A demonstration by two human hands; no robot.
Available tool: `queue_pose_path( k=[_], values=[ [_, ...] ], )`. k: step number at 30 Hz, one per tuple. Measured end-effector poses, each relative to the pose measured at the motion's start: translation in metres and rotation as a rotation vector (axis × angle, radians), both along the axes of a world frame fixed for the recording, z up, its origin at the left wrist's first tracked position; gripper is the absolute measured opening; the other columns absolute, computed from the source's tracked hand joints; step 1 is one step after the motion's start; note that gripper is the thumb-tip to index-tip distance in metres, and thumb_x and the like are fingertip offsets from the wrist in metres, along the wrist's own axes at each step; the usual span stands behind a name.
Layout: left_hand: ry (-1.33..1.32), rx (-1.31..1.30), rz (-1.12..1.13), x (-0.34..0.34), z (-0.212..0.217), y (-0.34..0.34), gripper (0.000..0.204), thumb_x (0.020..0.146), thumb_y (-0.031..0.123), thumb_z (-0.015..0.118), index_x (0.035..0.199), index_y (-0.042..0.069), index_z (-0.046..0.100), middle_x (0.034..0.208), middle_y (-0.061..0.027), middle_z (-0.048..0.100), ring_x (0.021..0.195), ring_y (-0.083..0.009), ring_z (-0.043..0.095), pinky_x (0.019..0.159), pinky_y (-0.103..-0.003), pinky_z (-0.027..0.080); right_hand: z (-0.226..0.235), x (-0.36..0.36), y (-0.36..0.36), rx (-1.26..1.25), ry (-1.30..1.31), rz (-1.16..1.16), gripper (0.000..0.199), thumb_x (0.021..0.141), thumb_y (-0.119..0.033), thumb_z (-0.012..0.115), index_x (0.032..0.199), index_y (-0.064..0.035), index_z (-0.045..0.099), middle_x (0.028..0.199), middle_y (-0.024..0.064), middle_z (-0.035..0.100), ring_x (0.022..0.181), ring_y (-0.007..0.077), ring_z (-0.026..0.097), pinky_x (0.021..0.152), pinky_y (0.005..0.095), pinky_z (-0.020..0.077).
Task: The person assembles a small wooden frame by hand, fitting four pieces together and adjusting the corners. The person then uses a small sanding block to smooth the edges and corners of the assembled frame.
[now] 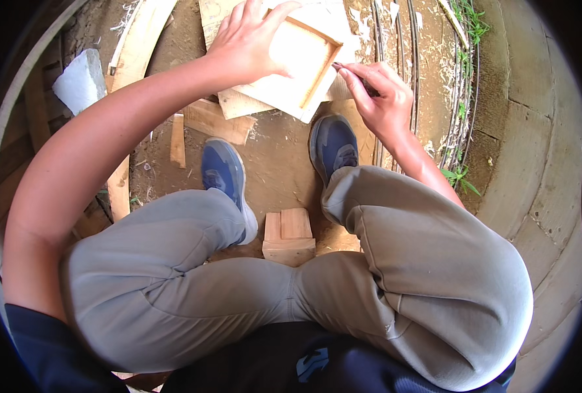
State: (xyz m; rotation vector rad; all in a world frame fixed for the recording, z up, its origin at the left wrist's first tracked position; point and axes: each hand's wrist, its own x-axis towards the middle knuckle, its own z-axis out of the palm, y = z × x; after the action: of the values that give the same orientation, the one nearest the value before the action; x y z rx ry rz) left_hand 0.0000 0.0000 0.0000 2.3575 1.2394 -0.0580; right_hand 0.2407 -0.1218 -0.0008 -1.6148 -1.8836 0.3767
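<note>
On the brown earth [274, 173] beyond the blue shoes [220, 169], a shallow wooden tray [323, 82] is set askew over pale boards [240, 103]; its left part is covered by the left grip [250, 42], fingers spread — whether the far rim is hooked cannot be told; by its right corner, a slim dark tool [337, 66] is pinched in the right grip [384, 98]. Light, stiff handling may be expected, the thin walls perhaps easily split; opposite outer sides are best grasped; squared corners and straight walls are seen — curled shavings [364, 27] are scattered nearby.
</note>
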Motion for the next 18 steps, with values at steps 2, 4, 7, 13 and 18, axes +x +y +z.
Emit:
queue_pose_path(
  k=[2, 4, 7, 13, 18],
  values=[
    [0.001, 0.003, 0.018, -0.001, 0.001, 0.0, 0.12, 0.066, 0.051, 0.092, 0.159, 0.008, 0.03, 0.162, -0.0316, 0.026, 0.151, -0.0529, 0.021, 0.123, -0.058, 0.026, 0.003, -0.001, 0.002, 0.022, -0.027, 0.0, 0.015, 0.089, -0.011, 0.082, 0.104, -0.0093, 0.081, 0.081, 0.0063, 0.072, 0.068, 0.016, 0.069, 0.06, 0.028, 0.0541],
    [-0.019, -0.001, 0.015, 0.001, -0.004, -0.002, 0.12, 0.066, 0.051, 0.092, 0.159, 0.007, 0.03, 0.161, -0.0329, 0.026, 0.15, -0.0538, 0.021, 0.123, -0.059, 0.026, 0.004, 0.0, 0.001, 0.067, -0.084, 0.023, 0.014, 0.089, -0.01, 0.081, 0.102, -0.0092, 0.081, 0.079, 0.0058, 0.071, 0.066, 0.0161, 0.068, 0.059, 0.0285, 0.0537],
    [-0.024, -0.006, 0.003, 0.001, -0.001, -0.001, 0.12, 0.066, 0.051, 0.092, 0.159, 0.005, 0.03, 0.16, -0.0353, 0.027, 0.149, -0.0551, 0.022, 0.123, -0.059, 0.027, 0.007, -0.006, 0.01, 0.106, -0.13, 0.074, 0.012, 0.088, -0.009, 0.081, 0.1, -0.0087, 0.081, 0.077, 0.0053, 0.07, 0.064, 0.0157, 0.066, 0.058, 0.029, 0.0531],
    [0.039, -0.022, 0.0, 0.001, 0.006, 0.0, 0.121, 0.068, 0.051, 0.091, 0.159, 0.004, 0.028, 0.158, -0.0386, 0.026, 0.148, -0.0569, 0.023, 0.123, -0.059, 0.027, -0.001, 0.001, 0.004, 0.112, -0.066, 0.071, 0.011, 0.088, -0.008, 0.081, 0.099, -0.0088, 0.081, 0.075, 0.0053, 0.068, 0.06, 0.014, 0.062, 0.055, 0.0295, 0.0505],
    [0.087, -0.073, 0.012, 0.003, 0.007, -0.001, 0.12, 0.068, 0.053, 0.09, 0.159, 0.005, 0.028, 0.161, -0.0382, 0.022, 0.149, -0.0567, 0.021, 0.123, -0.059, 0.026, 0.007, -0.003, 0.016, 0.098, -0.118, 0.122, 0.011, 0.089, -0.01, 0.081, 0.1, -0.0091, 0.081, 0.072, 0.0045, 0.064, 0.058, 0.0141, 0.059, 0.053, 0.0295, 0.0485]
  ],
)
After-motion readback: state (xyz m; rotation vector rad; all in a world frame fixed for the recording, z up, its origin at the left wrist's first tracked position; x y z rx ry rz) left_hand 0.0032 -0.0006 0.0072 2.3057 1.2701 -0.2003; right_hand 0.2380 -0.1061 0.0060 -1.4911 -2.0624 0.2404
